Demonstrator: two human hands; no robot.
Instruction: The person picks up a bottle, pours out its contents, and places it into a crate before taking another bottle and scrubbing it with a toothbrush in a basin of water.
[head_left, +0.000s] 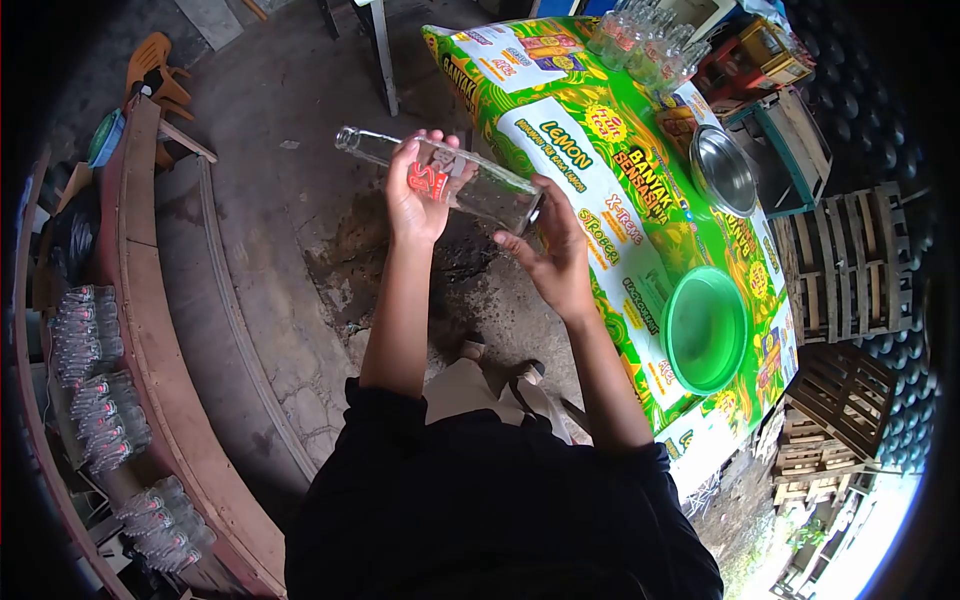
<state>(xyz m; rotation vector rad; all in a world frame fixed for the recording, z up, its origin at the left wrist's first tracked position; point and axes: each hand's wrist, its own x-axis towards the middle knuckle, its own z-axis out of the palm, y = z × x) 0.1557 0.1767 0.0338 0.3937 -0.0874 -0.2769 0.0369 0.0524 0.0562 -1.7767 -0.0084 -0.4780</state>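
Wore a black top (500, 500), with both bare forearms reaching forward. Held a clear glass bottle (490, 190) in both hands, in the air in front of the body, just left of the surface (675, 345). Had the left hand (418, 195) closed around the middle of the bottle, over its red and white label (428, 178), with fingertips showing along the far edge. Had the grip of the right hand (562, 245) partly open but set against the base, thumb at the near corner and fingers at the far one. Tilted the bottle, with mouth toward the upper left and base toward the lower right. Stood over a gray floor (290, 250) with a dark stain below the hands.

Had on the right the surface, covered in a green, yellow and white printed sheet, with a green basin (706, 330) on the nearer part, a metal bowl (724, 170) farther along and a cluster of clear bottles (648, 45) at the far end. Had wooden pallets (850, 265) beyond the right side, more bottles in groups (110, 415) behind a long wooden ledge (150, 300) on the left, and an orange chair (158, 75) at the far left.
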